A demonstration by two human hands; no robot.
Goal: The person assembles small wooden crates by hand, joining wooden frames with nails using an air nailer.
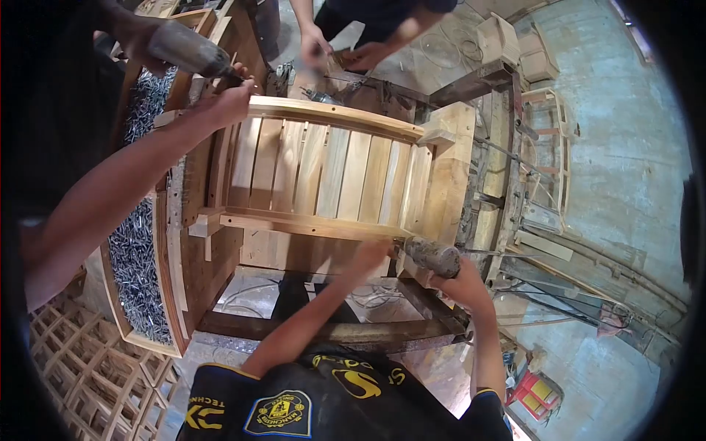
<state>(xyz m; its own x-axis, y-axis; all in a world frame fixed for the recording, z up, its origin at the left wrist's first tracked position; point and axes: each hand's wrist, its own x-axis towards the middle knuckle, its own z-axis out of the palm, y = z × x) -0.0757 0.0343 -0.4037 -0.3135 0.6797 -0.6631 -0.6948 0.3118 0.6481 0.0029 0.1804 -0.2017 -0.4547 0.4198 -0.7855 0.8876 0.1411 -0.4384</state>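
Observation:
A slatted wooden frame (334, 173) lies across the bench before me. My right hand (463, 285) is wrapped around a worn, grey power screwdriver (432, 257), whose tip points left at the near right corner of the frame. Beside that tip, my left hand (373, 255) reaches the near rail (309, 226), its fingers closed together and slightly blurred. Whatever they may pinch is too small to make out. A wooden end board (447, 165) stands upright against the frame's right side.
On the left, a co-worker's hand (234, 101) and power screwdriver (190, 50) are at the frame's far left corner. Another person's hands (368, 56) are beyond the bench. A long wooden tray (158, 272) holds many screws. Another power tool (320, 96) lies behind the far rail.

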